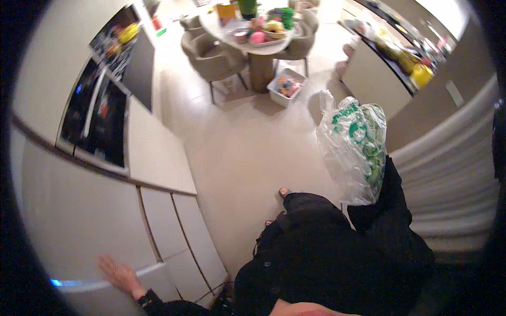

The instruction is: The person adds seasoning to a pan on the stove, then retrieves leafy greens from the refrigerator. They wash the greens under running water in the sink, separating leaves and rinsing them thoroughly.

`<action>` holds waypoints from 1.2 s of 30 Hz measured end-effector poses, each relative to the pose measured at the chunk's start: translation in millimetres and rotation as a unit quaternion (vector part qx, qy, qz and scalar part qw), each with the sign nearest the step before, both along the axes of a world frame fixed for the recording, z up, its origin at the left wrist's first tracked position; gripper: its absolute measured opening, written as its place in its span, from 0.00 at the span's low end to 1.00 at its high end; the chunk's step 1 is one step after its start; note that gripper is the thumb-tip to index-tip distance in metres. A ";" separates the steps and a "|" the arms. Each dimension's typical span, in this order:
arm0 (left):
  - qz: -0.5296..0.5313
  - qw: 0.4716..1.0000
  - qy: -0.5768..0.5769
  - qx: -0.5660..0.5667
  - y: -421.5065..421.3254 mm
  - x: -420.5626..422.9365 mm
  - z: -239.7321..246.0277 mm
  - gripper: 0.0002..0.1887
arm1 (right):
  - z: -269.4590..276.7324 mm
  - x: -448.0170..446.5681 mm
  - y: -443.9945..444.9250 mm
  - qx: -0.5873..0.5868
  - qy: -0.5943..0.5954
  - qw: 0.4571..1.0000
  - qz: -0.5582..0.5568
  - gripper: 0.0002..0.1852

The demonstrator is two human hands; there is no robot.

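My left hand is at the lower left, its fingers extended and empty. It lies over a pale, glossy door or panel, close to a bright edge; whether the palm touches cannot be told. On the right, a translucent plastic bag with green print is held up at the end of my black right sleeve. Leafy green stuff shows through the bag's right side. The bag covers my right hand, so its fingers are hidden.
A built-in oven stands at left among pale cabinets. Ahead are a round table, an upholstered chair and a white bin of mixed items on the floor. A cluttered counter runs along the right, near a pale curtain-like fabric.
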State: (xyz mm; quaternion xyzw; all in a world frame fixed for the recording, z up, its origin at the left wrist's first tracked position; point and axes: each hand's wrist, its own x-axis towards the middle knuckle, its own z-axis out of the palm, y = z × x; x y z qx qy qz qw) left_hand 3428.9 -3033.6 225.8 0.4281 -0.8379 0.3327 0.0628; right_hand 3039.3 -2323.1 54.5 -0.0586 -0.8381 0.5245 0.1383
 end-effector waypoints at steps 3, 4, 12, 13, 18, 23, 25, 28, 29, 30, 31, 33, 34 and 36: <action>0.027 0.969 -0.189 -0.154 -80.6 24.2 14.6 0.30 | 4.4 44.3 34.0 0.057 0.010 0.993 -0.100 0.25; -0.002 0.909 -0.289 -0.299 -95.2 19.4 15.0 0.25 | 1.6 56.2 51.8 0.086 0.011 0.988 -0.128 0.25; -0.001 0.996 0.064 0.056 -49.7 -24.4 -114.5 0.29 | -50.1 90.6 182.4 0.244 -0.046 0.963 -0.102 0.26; -0.040 0.992 0.107 0.062 -40.8 -34.4 -142.1 0.29 | -54.8 89.7 189.3 0.267 -0.045 0.958 -0.089 0.26; -0.204 0.900 0.188 0.335 56.4 -155.8 -288.5 0.29 | -96.1 58.0 208.5 -0.120 0.102 0.987 0.004 0.27; -0.575 0.379 0.004 0.725 338.8 -377.6 -329.1 0.27 | -121.1 12.4 202.7 -0.226 0.244 0.941 0.067 0.25; -0.551 0.166 -0.087 0.813 462.2 -422.7 -314.4 0.47 | -118.9 -8.9 198.5 -0.328 0.300 0.888 0.121 0.25; -0.504 -0.041 -0.158 0.848 583.4 -467.3 -299.0 0.52 | -125.8 -47.8 193.7 -0.457 0.377 0.779 0.204 0.24; -0.433 -0.114 -0.137 0.884 607.4 -478.5 -300.6 0.49 | -133.1 -63.0 192.8 -0.490 0.401 0.740 0.227 0.24; -0.362 -0.189 -0.111 0.906 633.0 -497.5 -306.0 0.47 | -142.8 -78.6 200.5 -0.509 0.418 0.711 0.246 0.24; -0.285 -0.264 -0.088 0.917 651.6 -519.2 -315.0 0.45 | -153.4 -92.2 211.6 -0.521 0.431 0.687 0.267 0.24; -0.276 -0.183 -0.067 0.941 671.2 -570.7 -337.5 0.35 | -176.4 -115.2 240.9 -0.521 0.441 0.670 0.292 0.24; -0.316 -0.126 -0.062 0.938 678.3 -597.6 -347.5 0.33 | -180.0 -117.6 262.1 -0.499 0.418 0.694 0.306 0.23; -0.365 -0.052 -0.050 0.928 710.7 -666.5 -368.2 0.23 | -186.9 -145.1 305.9 -0.424 0.418 0.756 0.272 0.25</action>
